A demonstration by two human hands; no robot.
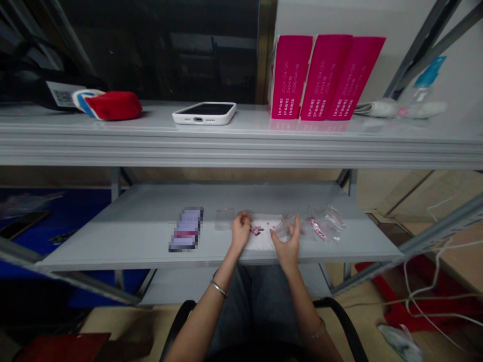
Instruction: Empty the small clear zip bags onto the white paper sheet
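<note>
My left hand (240, 232) is at the left side of a white paper sheet (260, 243), its fingers curled together in a pinch. What they hold, if anything, is too small to make out. Small pink and dark pieces (257, 231) lie on the sheet just right of those fingertips. Over the sheet's right side is my right hand (287, 249), thumb and index finger spread apart. A clear plastic bag (281, 230) shows between them; I see no firm grip on it. Several clear bags with pink contents (319, 229) lie farther right. An empty-looking clear bag (224, 219) is left of my left hand.
A phone with a blurred screen (186, 229) lies on the grey lower shelf (132, 221). The upper shelf (151, 146) carries a white-cased phone (204, 114), a red pouch (115, 105), pink boxes (290, 75) and a spray bottle (418, 95). White cables (411, 296) hang at right.
</note>
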